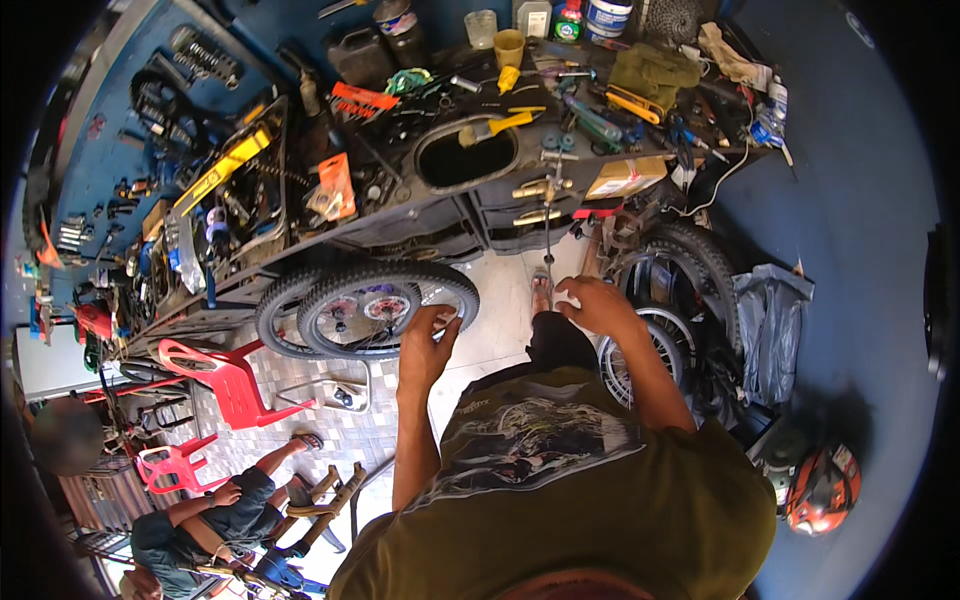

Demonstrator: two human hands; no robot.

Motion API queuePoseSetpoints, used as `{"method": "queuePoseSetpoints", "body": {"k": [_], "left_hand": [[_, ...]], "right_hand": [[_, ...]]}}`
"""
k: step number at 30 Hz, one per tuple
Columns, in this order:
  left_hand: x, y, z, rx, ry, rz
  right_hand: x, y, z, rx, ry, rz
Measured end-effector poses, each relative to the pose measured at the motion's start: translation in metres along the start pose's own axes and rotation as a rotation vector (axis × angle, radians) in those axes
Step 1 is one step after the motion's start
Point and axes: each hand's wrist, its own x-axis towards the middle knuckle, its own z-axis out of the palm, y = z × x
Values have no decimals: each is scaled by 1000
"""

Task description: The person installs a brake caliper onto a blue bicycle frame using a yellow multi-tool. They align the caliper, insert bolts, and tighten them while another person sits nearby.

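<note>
My left hand [428, 342] is raised in front of me with its fingers curled inward. A small pale bit shows at its fingertips, too small to name. Behind it stand bicycle wheels [388, 308] with knobbly tyres, leaning below the workbench. My right hand [600, 305] is bent at the wrist, fingers closed together, with a small white scrap [568, 298] at the fingertips. Just beyond it rises a thin upright rod with brass-coloured clamps [541, 190]. I cannot tell whether the hand touches the rod.
A cluttered workbench [400, 205] carries tools, a yellow-handled brush [500, 125] and an oval basin [467, 155]. More wheels [660, 345] and a grey plastic bag [770, 330] are at right, a helmet [825, 490] below. A red chair [225, 380] and a seated person [205, 520] are at left.
</note>
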Motion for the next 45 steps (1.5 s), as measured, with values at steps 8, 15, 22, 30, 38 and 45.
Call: {"method": "queuePoseSetpoints", "body": {"k": [8, 15, 22, 30, 38, 45], "left_hand": [[224, 79, 54, 15, 84, 212], [412, 48, 103, 482, -18, 145], [463, 36, 127, 865, -315, 170], [471, 37, 122, 951, -438, 298], [463, 41, 102, 421, -126, 119], [380, 62, 73, -319, 291, 63]], "right_hand": [[56, 53, -134, -112, 128, 87], [69, 79, -179, -60, 211, 75], [57, 110, -206, 11, 323, 221], [83, 112, -234, -49, 575, 128], [175, 131, -257, -335, 701, -33], [235, 155, -256, -515, 400, 100]]}}
